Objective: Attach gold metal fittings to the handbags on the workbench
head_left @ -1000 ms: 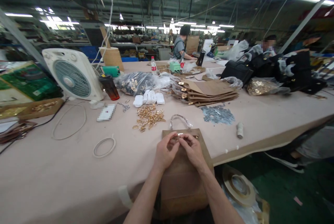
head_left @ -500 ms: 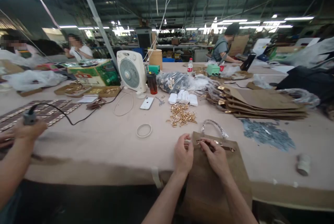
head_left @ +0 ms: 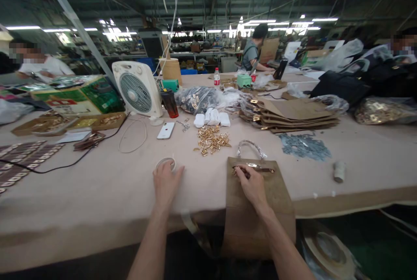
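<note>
A brown bag panel (head_left: 257, 210) lies over the table's front edge, its plastic-wrapped handle (head_left: 250, 144) pointing away from me. Across its top runs a thin brown strap (head_left: 265, 169) with gold-coloured metal fittings. My right hand (head_left: 252, 184) rests on the panel, fingertips pinched on the strap's left end; they partly hide it. Further left, my left hand (head_left: 167, 182) is over the near side of a pale tape roll (head_left: 165, 161). Its thumb is spread away from the fingers, which reach onto the roll's rim.
Gold metal fittings (head_left: 211, 141) are heaped mid-table, near white pads (head_left: 212, 117) and a phone (head_left: 166, 131). A fan (head_left: 138, 88) and a dark tumbler (head_left: 169, 104) stand behind. To the right are stacked brown panels (head_left: 293, 115), grey-blue pieces (head_left: 304, 146) and a small cylinder (head_left: 339, 172).
My left hand has left the bag panel and moved left to the tape roll. My right hand stays at the strap. The view has turned right, and the co-worker's hands at left are out of view.
</note>
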{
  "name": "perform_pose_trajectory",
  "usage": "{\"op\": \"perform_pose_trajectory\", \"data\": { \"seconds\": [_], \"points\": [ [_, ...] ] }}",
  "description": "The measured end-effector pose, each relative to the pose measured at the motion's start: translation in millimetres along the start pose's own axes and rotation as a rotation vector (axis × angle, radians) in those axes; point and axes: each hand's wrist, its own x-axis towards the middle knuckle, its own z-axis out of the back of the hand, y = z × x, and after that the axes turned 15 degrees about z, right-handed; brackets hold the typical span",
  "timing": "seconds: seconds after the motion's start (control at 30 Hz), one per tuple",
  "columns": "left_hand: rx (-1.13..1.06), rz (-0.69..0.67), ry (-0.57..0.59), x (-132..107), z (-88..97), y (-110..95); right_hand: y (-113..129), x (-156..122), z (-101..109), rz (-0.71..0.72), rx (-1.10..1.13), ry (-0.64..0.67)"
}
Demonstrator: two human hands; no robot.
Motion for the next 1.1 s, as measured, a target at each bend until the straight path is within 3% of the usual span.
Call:
{"op": "perform_pose_trajectory", "data": {
  "seconds": [0.1, 0.2, 0.37, 0.5, 0.7, 0.83, 1.1],
  "points": [
    [0.096, 0.017, 0.033, -5.3, -4.4, 5.0, 2.6, 3.2, -4.5, 0.026, 0.046, 0.087],
    [0.059, -0.011, 0.044, -13.3, -4.3, 1.4, 5.6, 7.4, -20.8, 0.099, 0.047, 0.177],
    [-0.217, -0.182, 0.040, -33.0, 7.7, -12.1, 4.6, 11.8, -40.7, 0.187, -0.198, 0.269],
    [-0.366, -0.384, 0.135, -57.5, 16.1, -30.6, 2.8, 13.9, -43.6, 0.175, -0.238, 0.230],
    [-0.443, -0.491, 0.188, -78.2, 14.5, -51.4, 2.7, 12.9, -29.5, 0.171, 0.125, 0.099],
    [-0.461, -0.537, 0.200, -77.1, 13.1, -56.2, 4.3, 9.4, -22.5, 0.123, 0.381, 0.193],
    [-0.395, -0.591, 0.245, -70.3, 16.0, -57.0, 13.5, 8.9, -23.8, 0.234, 0.307, 0.231]
  ]
}}
